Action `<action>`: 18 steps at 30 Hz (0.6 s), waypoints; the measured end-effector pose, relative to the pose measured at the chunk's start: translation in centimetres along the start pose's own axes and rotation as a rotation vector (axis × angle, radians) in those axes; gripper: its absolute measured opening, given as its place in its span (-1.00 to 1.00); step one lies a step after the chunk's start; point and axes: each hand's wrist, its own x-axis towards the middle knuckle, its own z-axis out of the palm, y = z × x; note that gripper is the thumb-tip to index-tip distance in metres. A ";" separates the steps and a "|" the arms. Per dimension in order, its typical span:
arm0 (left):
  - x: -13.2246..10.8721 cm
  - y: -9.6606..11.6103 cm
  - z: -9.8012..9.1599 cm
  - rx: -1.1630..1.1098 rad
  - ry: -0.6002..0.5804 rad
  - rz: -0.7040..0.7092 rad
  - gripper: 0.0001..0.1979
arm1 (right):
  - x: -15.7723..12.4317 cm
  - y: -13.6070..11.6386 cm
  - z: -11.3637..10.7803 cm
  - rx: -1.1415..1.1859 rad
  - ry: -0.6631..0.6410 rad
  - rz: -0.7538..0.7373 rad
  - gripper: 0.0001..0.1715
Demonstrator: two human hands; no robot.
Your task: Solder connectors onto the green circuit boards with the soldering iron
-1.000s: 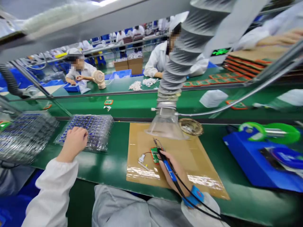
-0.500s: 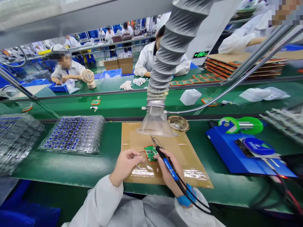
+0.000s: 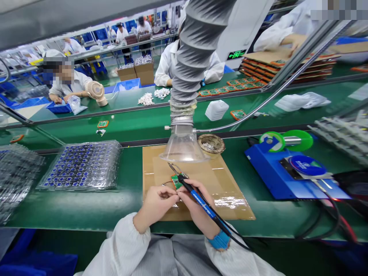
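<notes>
A blue and black soldering iron (image 3: 198, 201) lies across my right hand (image 3: 201, 209), which is closed on it, its metal tip pointing away over the mat. My left hand (image 3: 156, 203) is pinched, and its fingertips meet those of my right hand. Whatever sits between the fingertips is too small to make out. Just beyond them a green circuit board (image 3: 175, 181) with an orange edge rests on the brown mat (image 3: 227, 191), partly covered by the iron and my right hand. A short dark wire runs out from the board's left side.
A clear fume hood (image 3: 184, 147) hangs over the mat's far end, beside a round dish (image 3: 211, 143). Stacked plastic trays (image 3: 82, 165) stand left. To the right is a blue solder feeder (image 3: 287, 168) with a green reel. Beyond runs a green conveyor (image 3: 138, 130); co-workers sit opposite.
My hands have come together, right hand moving left until the fingertips meet. The iron has shifted left and now covers more of the board. The whole view has shifted slightly.
</notes>
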 end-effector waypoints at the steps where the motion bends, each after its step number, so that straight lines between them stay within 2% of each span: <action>1: 0.0 0.1 -0.1 -0.018 0.000 0.001 -0.77 | 0.1 0.0 0.0 0.017 0.001 0.002 -0.65; 5: 0.1 0.4 -0.2 -0.089 -0.020 -0.019 -0.76 | 0.2 0.2 -0.1 0.019 0.008 0.011 -0.66; 10: 0.4 0.4 0.0 -0.081 0.034 -0.036 -0.77 | 0.3 0.6 -0.4 -0.074 0.043 -0.017 -0.66; 18: 0.4 0.6 0.0 -0.023 0.009 -0.004 -0.78 | 0.1 1.2 -0.5 -0.051 -0.014 -0.059 -0.57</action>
